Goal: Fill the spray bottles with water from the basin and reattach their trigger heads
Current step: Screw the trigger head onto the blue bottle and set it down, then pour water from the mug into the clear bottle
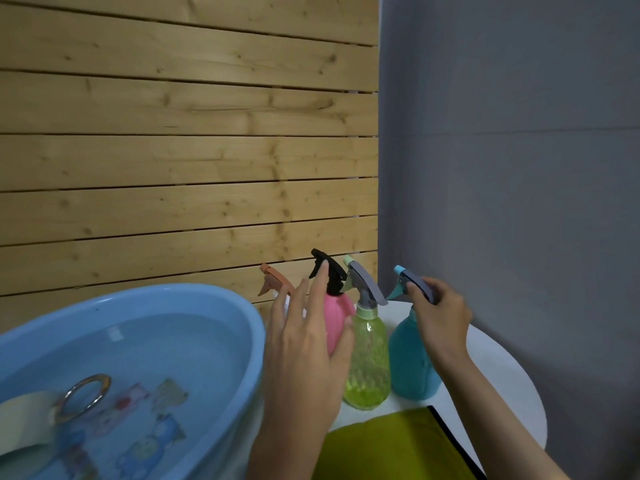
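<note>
4 spray bottles stand on the white tabletop [502, 375] just beside 1 water-filled blue basin [256, 327], handy for filling: pale bottle [281, 301], pink bottle [334, 317], green bottle [369, 362], teal bottle [410, 362], all 4 heads on. The right grip [440, 310] curls round the teal bottle's trigger head [412, 278], likely to unscrew it. The left grip [304, 348], fingers spread straight, reaches round the pink bottle, probably to take it next.

Your left hand [304, 344] rises from the near edge with its back toward you, fingers straight and slightly spread, thumb out to the right. Your right hand [438, 313] is further right. Its forearm comes in from the near right corner, the wrist is bent, and the fingers curl round a trigger head [412, 276].
</note>
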`<action>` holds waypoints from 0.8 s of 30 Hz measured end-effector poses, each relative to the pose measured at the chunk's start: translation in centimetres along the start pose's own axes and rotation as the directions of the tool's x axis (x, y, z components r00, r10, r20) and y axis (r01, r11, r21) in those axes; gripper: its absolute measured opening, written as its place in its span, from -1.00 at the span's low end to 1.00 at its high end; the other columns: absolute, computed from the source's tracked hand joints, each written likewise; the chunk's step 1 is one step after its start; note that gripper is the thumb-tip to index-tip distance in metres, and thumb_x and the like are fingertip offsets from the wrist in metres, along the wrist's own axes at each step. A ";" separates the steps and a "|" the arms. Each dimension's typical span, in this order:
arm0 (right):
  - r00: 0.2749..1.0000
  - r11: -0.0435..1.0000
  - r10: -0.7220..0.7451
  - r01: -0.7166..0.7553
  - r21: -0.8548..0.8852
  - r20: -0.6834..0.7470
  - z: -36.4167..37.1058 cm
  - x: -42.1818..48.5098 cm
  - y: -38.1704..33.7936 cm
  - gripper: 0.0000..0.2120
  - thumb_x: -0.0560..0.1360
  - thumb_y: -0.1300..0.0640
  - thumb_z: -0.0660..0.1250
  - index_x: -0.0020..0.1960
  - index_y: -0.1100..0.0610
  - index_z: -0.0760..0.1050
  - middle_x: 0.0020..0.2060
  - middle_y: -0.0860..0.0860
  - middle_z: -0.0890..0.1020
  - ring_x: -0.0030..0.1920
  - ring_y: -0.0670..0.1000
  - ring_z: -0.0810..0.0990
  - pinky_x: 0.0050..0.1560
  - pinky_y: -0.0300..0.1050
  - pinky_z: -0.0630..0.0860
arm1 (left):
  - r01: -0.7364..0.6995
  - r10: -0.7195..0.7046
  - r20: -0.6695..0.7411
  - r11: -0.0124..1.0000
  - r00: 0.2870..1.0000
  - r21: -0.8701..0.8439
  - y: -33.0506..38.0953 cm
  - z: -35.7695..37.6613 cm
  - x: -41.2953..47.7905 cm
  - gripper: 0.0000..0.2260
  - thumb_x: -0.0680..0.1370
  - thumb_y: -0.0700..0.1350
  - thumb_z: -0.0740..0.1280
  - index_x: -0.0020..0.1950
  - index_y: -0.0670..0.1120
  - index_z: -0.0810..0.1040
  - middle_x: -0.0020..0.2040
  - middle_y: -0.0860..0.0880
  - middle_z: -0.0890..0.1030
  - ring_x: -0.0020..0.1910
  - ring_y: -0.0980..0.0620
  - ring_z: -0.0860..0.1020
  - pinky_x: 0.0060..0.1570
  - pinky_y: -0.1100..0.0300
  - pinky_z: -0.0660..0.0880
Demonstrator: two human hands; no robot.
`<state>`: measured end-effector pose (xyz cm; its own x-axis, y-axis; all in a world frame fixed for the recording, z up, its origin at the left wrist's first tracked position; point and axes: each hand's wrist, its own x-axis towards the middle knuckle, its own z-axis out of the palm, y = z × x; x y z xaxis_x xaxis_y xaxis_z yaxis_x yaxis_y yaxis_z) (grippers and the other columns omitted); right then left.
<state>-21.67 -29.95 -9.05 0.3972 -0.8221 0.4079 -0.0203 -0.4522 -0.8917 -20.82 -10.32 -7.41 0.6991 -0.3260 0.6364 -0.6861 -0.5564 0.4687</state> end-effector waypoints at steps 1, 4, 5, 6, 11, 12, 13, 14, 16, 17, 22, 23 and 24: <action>0.999 0.998 -0.037 0.036 -0.048 -0.019 0.1 -0.1 -0.6 -0.72 0.53 0.09 0.35 0.20 0.14 0.56 0.11 0.08 0.60 0.10 0.08 0.54 0.06 -0.12 0.43 | 0.006 -0.006 -0.002 1.000 1.000 -0.004 -0.2 -0.2 0.1 -0.41 0.54 0.29 0.03 0.53 0.24 -0.09 0.50 0.11 0.23 0.51 0.04 0.08 0.46 0.08 0.18; 0.971 0.966 -0.226 0.213 -0.145 -0.077 0.4 -0.8 -3.5 -0.69 0.54 0.07 0.31 0.27 0.10 0.50 0.32 0.08 0.43 0.35 0.08 0.37 0.36 -0.01 0.30 | 0.018 -0.019 -0.028 1.000 0.999 -0.005 -0.8 -0.8 0.5 -0.42 0.56 0.22 0.12 0.53 0.22 -0.02 0.47 0.08 0.31 0.49 0.01 0.16 0.41 0.04 0.28; 0.956 0.951 -0.284 0.272 -0.147 -0.070 0.5 -1.2 -4.6 -0.71 0.55 0.09 0.30 0.26 0.09 0.51 0.34 0.06 0.41 0.36 0.06 0.35 0.38 -0.03 0.27 | 0.026 -0.026 -0.025 1.000 0.999 -0.005 -1.0 -0.9 0.5 -0.41 0.56 0.18 0.18 0.53 0.21 -0.01 0.46 0.08 0.33 0.48 0.01 0.17 0.40 0.04 0.29; 0.941 0.936 -0.335 0.325 -0.138 -0.051 0.8 -1.6 -5.8 -0.73 0.55 0.11 0.29 0.24 0.09 0.52 0.34 0.05 0.41 0.36 0.03 0.35 0.36 -0.11 0.26 | 0.032 -0.032 -0.026 0.999 0.999 0.000 -1.2 -1.1 0.6 -0.39 0.56 0.15 0.22 0.53 0.21 0.00 0.45 0.08 0.33 0.48 0.01 0.18 0.40 0.06 0.29; 0.857 0.857 -0.504 0.512 -0.060 0.107 3.1 -4.1 -10.2 -0.78 0.54 0.23 0.29 0.16 0.09 0.57 0.35 0.00 0.41 0.17 -0.19 0.41 0.08 -0.36 0.26 | 0.064 -0.064 -0.058 0.998 0.996 -0.008 -2.7 -1.9 0.8 -0.37 0.53 0.12 0.27 0.53 0.18 0.05 0.44 0.10 0.33 0.46 0.02 0.19 0.37 0.08 0.30; 0.847 0.851 -0.510 0.522 -0.056 0.151 3.5 -4.5 -10.6 -0.77 0.54 0.23 0.28 0.16 0.08 0.57 0.37 -0.01 0.39 0.18 -0.18 0.40 0.08 -0.33 0.28 | 0.071 -0.071 -0.062 0.997 0.996 -0.004 -2.9 -2.2 0.9 -0.37 0.53 0.13 0.26 0.54 0.16 0.06 0.44 0.09 0.35 0.45 0.00 0.21 0.36 0.05 0.32; 0.839 0.848 -0.508 0.527 -0.058 0.196 3.8 -4.8 -11.0 -0.77 0.55 0.23 0.28 0.17 0.06 0.57 0.38 -0.03 0.37 0.21 -0.17 0.39 0.07 -0.35 0.25 | 0.076 -0.075 -0.068 0.997 0.995 0.003 -3.2 -2.4 1.0 -0.37 0.53 0.12 0.26 0.54 0.14 0.07 0.42 0.09 0.36 0.44 -0.01 0.22 0.35 0.03 0.33; 0.830 0.846 -0.502 0.530 -0.064 0.242 4.4 -5.1 -11.3 -0.76 0.55 0.22 0.27 0.17 0.05 0.57 0.39 -0.04 0.36 0.26 -0.13 0.37 0.06 -0.37 0.21 | 0.084 -0.083 -0.079 0.996 0.993 0.008 -3.6 -2.8 1.1 -0.38 0.53 0.11 0.27 0.54 0.13 0.08 0.41 0.08 0.37 0.43 -0.01 0.24 0.34 0.02 0.34; 0.820 0.852 -0.471 0.519 -0.075 0.326 5.4 -5.5 -11.9 -0.76 0.56 0.21 0.26 0.18 0.04 0.57 0.42 -0.04 0.32 0.35 -0.07 0.34 0.05 -0.36 0.20 | 0.099 -0.096 -0.107 0.995 0.990 0.018 -4.4 -3.6 1.3 -0.39 0.55 0.09 0.27 0.54 0.12 0.09 0.39 0.08 0.39 0.41 0.00 0.26 0.34 0.06 0.33; 0.818 0.862 -0.447 0.502 -0.070 0.362 5.8 -5.5 -11.9 -0.76 0.56 0.21 0.25 0.17 0.03 0.57 0.43 -0.02 0.31 0.38 -0.04 0.32 0.09 -0.31 0.24 | 0.097 -0.094 -0.121 0.995 0.988 0.024 -4.5 -3.9 1.3 -0.39 0.55 0.08 0.28 0.54 0.11 0.10 0.38 0.07 0.40 0.39 0.01 0.27 0.33 0.08 0.32; 0.785 0.907 -0.325 0.417 -0.061 0.527 8.0 -5.8 -12.3 -0.76 0.57 0.18 0.21 0.14 0.00 0.59 0.42 0.09 0.33 0.48 -0.01 0.19 0.14 -0.28 0.16 | 0.120 -0.112 -0.118 0.991 0.987 0.066 -6.2 -5.5 1.2 -0.37 0.55 0.07 0.28 0.54 0.14 0.04 0.41 0.03 0.37 0.42 -0.02 0.25 0.36 0.07 0.29; 0.775 0.915 -0.301 0.400 -0.061 0.556 8.5 -5.7 -12.3 -0.78 0.57 0.16 0.22 0.12 -0.01 0.59 0.40 0.11 0.36 0.47 0.01 0.20 0.20 -0.25 0.16 | 0.127 -0.117 -0.120 0.989 0.986 0.075 -6.5 -5.8 1.1 -0.37 0.55 0.07 0.29 0.54 0.13 0.06 0.41 0.02 0.38 0.42 -0.05 0.26 0.36 0.04 0.31; 0.763 0.921 -0.279 0.384 -0.062 0.583 8.9 -5.5 -12.0 -0.80 0.56 0.14 0.23 0.07 -0.03 0.60 0.36 0.10 0.41 0.45 0.03 0.25 0.25 -0.19 0.20 | 0.135 -0.125 -0.122 0.988 0.985 0.077 -6.8 -6.0 1.1 -0.37 0.54 0.07 0.30 0.54 0.11 0.08 0.40 0.00 0.39 0.41 -0.08 0.28 0.35 0.02 0.32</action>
<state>-15.48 -16.87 -2.33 0.8434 -0.2995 0.4460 0.0772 -0.7540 -0.6524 -16.60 -2.33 -6.22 0.7494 -0.1585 0.6429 -0.5681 -0.6528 0.5012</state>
